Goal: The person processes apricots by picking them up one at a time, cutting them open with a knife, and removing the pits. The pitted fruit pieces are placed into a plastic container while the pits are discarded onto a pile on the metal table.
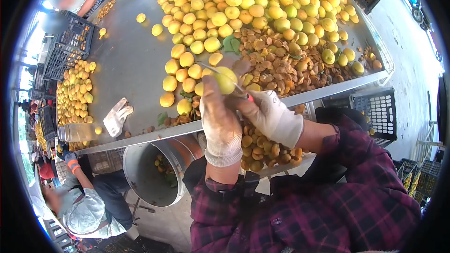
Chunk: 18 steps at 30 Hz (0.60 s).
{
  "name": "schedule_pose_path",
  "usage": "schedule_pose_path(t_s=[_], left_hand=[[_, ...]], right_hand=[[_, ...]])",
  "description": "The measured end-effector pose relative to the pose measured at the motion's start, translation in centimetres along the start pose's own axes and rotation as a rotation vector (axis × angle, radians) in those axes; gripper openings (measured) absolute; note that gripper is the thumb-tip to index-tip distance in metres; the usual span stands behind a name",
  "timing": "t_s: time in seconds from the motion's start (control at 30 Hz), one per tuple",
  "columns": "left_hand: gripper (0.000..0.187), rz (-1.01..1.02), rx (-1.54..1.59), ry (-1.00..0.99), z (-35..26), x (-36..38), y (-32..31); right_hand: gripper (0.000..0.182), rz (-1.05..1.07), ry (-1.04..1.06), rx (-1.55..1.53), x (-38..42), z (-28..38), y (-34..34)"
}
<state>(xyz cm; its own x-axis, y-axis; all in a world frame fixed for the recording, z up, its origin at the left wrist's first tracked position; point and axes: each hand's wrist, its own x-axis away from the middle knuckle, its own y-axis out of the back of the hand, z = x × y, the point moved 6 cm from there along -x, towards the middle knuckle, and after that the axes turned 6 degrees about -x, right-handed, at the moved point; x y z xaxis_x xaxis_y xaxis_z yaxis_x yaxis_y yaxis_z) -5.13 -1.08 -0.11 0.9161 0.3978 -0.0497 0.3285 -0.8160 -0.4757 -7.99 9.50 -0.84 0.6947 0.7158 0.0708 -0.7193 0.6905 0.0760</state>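
My left hand (219, 119), in a stained white glove, is closed around a yellow apricot (225, 80) above the table's near edge. In my right hand (274, 117), also gloved, is a small knife (249, 97) with a red handle. Its thin blade lies across the apricot. Just beyond my hands, whole apricots (187, 71) rest on the metal table (136, 42). To the right of them spreads a heap of brownish pits and scraps (274, 63). Halved apricots (262, 147) fill a container below my hands, partly hidden by my right forearm.
A large pile of apricots (248, 0) covers the far side. A crumpled white glove (117, 117) lies at left near a clear plastic container (77, 132). Below the edge stands a metal bucket (152, 171). Black crates (377, 112) are at right. Another person (89, 211) sits at lower left.
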Motion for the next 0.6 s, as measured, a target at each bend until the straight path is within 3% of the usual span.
schedule_pose_path(t_s=[0.07, 0.1, 0.17, 0.27, 0.4, 0.47, 0.6], left_hand=[[0.063, -0.067, -0.377, 0.030, -0.3, 0.0, 0.9], [0.063, -0.072, -0.376, 0.031, -0.2, 0.1, 0.7], [0.053, -0.271, -0.294, 0.008, -0.3, 0.4, 1.1], [0.047, -0.220, -0.078, 0.000, -0.1, 0.2, 1.1], [0.051, -0.195, -0.096, 0.085, 0.4, 0.5, 1.5], [0.048, -0.126, -0.012, 0.170, 1.7, 0.5, 1.7], [0.049, -0.120, -0.017, 0.198, 1.0, 0.6, 1.4]], right_hand=[[0.049, 0.006, 0.037, 0.001, -0.1, 0.1, 0.5], [0.049, 0.010, 0.034, 0.002, -0.1, 0.1, 0.5], [0.050, 0.027, -0.088, 0.078, -0.2, -0.6, 0.5], [0.055, 0.017, -0.082, 0.140, -0.3, -0.8, 0.7], [0.047, -0.014, -0.059, 0.155, -0.6, -2.7, -0.2], [0.046, -0.103, 0.096, 0.294, -1.2, -2.8, 0.5], [0.048, -0.049, 0.076, 0.202, -1.2, -2.3, 0.4]])
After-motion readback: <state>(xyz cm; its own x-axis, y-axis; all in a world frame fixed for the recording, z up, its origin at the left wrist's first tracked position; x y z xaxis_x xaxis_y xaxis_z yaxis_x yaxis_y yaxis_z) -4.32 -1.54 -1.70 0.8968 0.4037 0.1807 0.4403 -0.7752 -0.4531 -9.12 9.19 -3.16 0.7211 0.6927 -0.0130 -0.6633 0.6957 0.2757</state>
